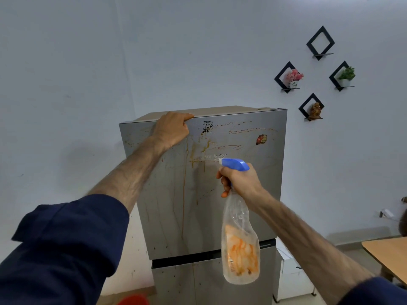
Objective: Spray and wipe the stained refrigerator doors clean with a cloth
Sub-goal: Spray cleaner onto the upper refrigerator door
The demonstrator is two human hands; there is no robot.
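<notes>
A grey two-door refrigerator stands in front of me; its upper door (242,205) is streaked with brown and orange stains and black scribbles near the top. The lower door (176,282) shows drips too. My left hand (172,128) grips the top left edge of the upper door. My right hand (239,181) holds a clear spray bottle (240,245) by its neck, fingers on the trigger; its blue nozzle (234,164) points left at the stained door, close to it. No cloth is in view.
Black diamond wall shelves (320,42) with small plants and a figurine hang on the wall to the right. A wooden table corner (387,254) juts in at the lower right. Something red (134,300) sits at the bottom edge.
</notes>
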